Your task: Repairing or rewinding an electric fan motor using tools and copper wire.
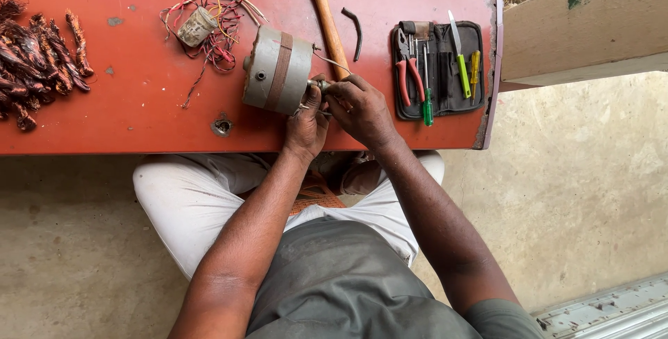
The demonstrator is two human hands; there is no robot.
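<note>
Now, right hand [358,108]: my fingers are curled over the shaft end of the motor, pinching something small there; what exactly is hidden under my knuckles.
Left hand [307,122]: clenched around the same shaft end from below, thumb against the motor's face, touching my right hand.
Motor [277,70]: grey drum with a brown band round its middle, lying on its side on the counter, just left of both my hands.
Hammer [324,12]: wooden handle running from behind my right hand up to its metal head at the far edge.
Tool pouch [439,68]: black, open flat, to the right of my hands; red-handled pliers, a green screwdriver and yellow-handled tools lie in it.
Bent black piece [355,31]: between hammer and pouch.
Wire tangle [209,22]: red and yellow wires around a small grey cylinder, beyond the motor.
Copper coils [38,50]: brownish bundles at the far left.
Counter [125,116]: red, worn, paint chipped.
</note>
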